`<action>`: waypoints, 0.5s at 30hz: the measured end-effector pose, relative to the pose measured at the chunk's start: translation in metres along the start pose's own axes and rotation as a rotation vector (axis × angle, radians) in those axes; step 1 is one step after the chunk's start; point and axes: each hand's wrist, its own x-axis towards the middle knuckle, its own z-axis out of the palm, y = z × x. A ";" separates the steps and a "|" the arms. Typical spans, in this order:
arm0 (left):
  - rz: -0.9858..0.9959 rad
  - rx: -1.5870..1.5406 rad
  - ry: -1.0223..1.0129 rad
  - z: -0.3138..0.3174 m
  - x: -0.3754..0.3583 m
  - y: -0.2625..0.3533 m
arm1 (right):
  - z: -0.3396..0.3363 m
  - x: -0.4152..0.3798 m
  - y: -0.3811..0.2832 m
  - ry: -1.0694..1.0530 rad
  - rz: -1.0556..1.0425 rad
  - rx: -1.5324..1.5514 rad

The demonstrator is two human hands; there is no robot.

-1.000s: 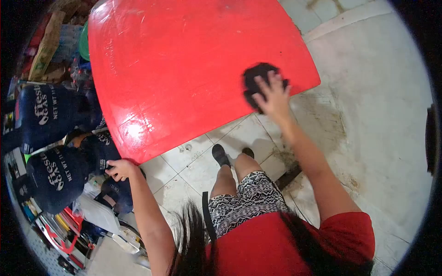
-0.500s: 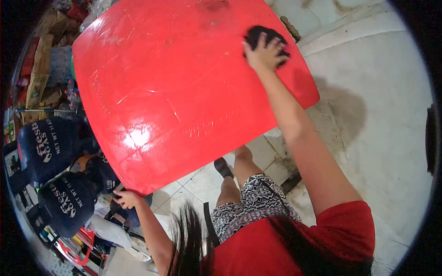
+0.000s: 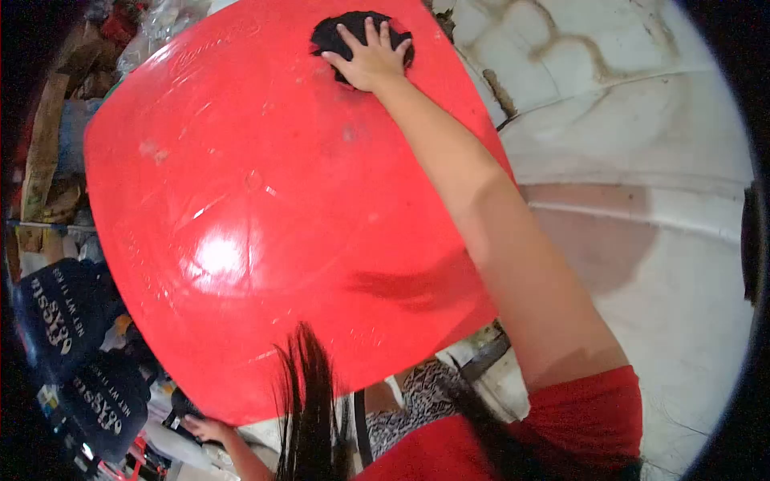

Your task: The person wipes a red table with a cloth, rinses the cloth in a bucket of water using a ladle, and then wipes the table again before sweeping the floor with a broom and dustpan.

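Observation:
A large red tabletop (image 3: 321, 216) with raised lettering fills the middle of the view. Near its top edge, my right hand (image 3: 375, 60) presses flat on a black cloth (image 3: 333, 36), its fingers spread over the crumpled fabric. The cloth lies against the red surface, beside a faint dark smudge. At the lower left, my left hand (image 3: 210, 430) is by the tabletop's bottom corner with its fingers apart; whether it touches the edge is hard to tell.
Dark blue gas cylinders (image 3: 68, 313) with white lettering stand at the left. Cardboard (image 3: 44, 144) and plastic bags (image 3: 164, 28) are piled at the upper left. A stained white wall (image 3: 626, 136) is on the right.
My right hand and the black cloth have moved left and up across the red surface. The view has shifted, so the tabletop and my left hand appear lower.

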 end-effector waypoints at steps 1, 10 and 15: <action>0.045 0.084 0.021 0.004 0.004 -0.003 | 0.003 0.011 0.001 -0.011 0.021 0.025; 0.058 -0.127 0.210 0.026 0.013 -0.032 | -0.037 0.076 -0.009 -0.388 0.107 0.070; 0.131 0.136 0.216 0.020 0.010 -0.027 | -0.032 0.095 -0.007 -0.387 0.089 0.082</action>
